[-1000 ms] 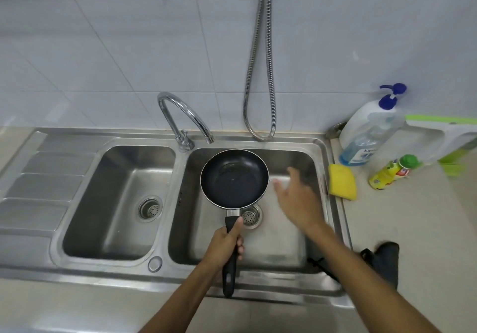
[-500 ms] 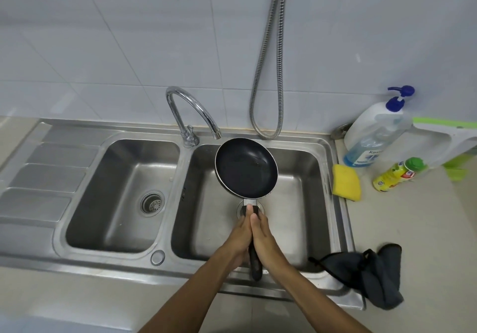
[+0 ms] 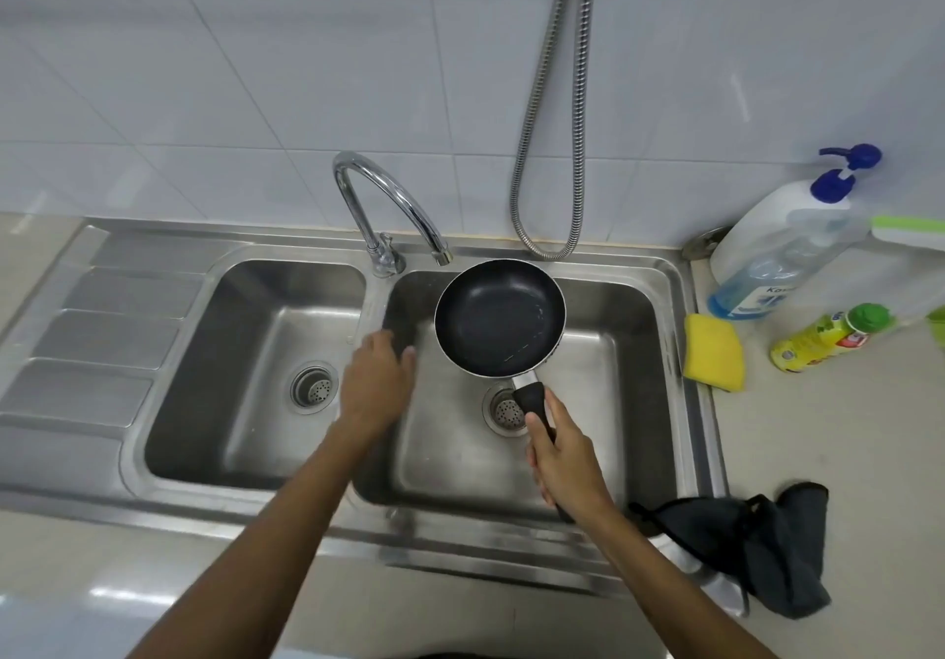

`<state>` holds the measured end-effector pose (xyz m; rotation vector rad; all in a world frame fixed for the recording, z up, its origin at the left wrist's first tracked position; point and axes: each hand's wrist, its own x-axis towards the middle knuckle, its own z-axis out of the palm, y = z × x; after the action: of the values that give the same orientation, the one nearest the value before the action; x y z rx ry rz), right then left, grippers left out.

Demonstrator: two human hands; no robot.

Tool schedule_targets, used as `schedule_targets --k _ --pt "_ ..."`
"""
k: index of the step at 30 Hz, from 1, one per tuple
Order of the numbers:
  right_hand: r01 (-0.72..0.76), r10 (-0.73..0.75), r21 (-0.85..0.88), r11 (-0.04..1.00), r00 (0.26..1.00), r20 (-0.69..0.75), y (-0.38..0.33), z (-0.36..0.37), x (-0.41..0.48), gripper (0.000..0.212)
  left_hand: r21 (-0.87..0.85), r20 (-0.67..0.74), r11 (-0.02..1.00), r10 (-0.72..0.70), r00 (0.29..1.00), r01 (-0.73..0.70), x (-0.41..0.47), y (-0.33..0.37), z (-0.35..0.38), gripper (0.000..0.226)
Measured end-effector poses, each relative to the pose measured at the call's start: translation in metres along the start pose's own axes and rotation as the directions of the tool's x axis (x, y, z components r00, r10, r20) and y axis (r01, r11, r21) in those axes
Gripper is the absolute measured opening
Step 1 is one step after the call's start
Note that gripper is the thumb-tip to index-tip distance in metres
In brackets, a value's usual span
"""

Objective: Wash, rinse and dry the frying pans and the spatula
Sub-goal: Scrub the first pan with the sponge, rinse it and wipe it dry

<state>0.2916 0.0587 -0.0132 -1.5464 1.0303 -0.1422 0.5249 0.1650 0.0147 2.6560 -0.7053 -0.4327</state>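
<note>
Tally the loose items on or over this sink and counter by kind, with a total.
Frying pan: 1, held by the right hand
Sponge: 1
Bottles: 2, pump bottle and green-capped bottle
Dark cloth: 1
Total: 5

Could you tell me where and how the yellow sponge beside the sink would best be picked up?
The yellow sponge lies flat on the counter just right of the sink rim, with nothing on it. I would come from above and pinch its two long sides. The free left hand would have to cross over; the right hand holds the frying pan handle.
</note>
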Motion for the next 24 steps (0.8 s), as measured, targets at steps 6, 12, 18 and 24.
schedule_targets --k 6,12,18,24 --pt "0.038 -0.038 -0.008 0.999 0.999 -0.011 -0.005 -0.003 0.007 0.046 0.304 0.068 0.860 0.409 0.910 -0.409 0.113 0.016 -0.043 0.072" --pt "0.132 -0.131 0.010 0.991 0.991 -0.026 -0.012 0.001 0.012 0.042 0.425 0.034 0.826 0.394 0.919 -0.370 0.127 0.023 -0.021 0.066" --pt "0.138 -0.137 0.004 0.990 0.989 -0.050 -0.014 0.010 0.014 0.044 0.279 -0.075 0.924 0.293 0.953 -0.262 0.081 -0.003 0.001 0.069" --pt "0.157 -0.157 -0.005 0.988 0.987 -0.021 -0.009 0.009 0.006 0.046 -0.021 0.171 0.960 0.277 0.945 -0.278 0.050 -0.036 0.007 0.067"
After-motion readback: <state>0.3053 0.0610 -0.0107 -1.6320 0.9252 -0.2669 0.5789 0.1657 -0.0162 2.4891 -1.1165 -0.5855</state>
